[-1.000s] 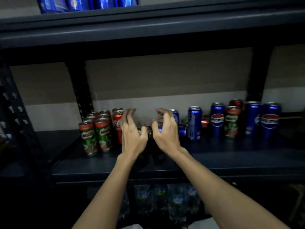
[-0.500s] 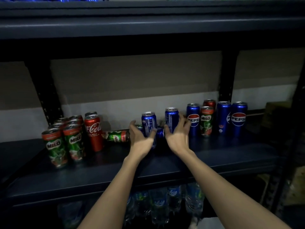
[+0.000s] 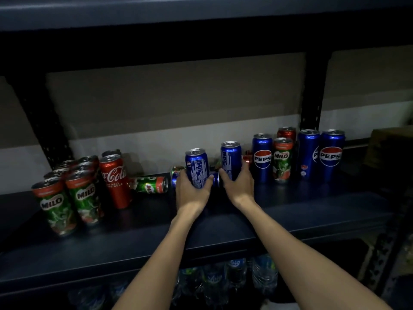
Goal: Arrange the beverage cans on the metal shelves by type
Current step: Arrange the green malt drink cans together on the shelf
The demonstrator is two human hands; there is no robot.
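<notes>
Centre frame: left hand (image 3: 192,190) wraps one upright blue Pepsi can (image 3: 197,167), right hand (image 3: 237,184) grips another (image 3: 231,159). Best carried upright, rightward to the blue Pepsi group (image 3: 321,154), clear of the toppled green Milo can (image 3: 152,185).

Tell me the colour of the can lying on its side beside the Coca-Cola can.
Green with a red end band, a Milo can, seen in the head view.

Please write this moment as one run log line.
left hand: grips blue can | right hand: grips second blue can

"PEPSI" on blue cans (image 3: 331,155), "MILO" on green cans (image 3: 53,203), "Coca-Cola" on red can (image 3: 115,181)
</notes>
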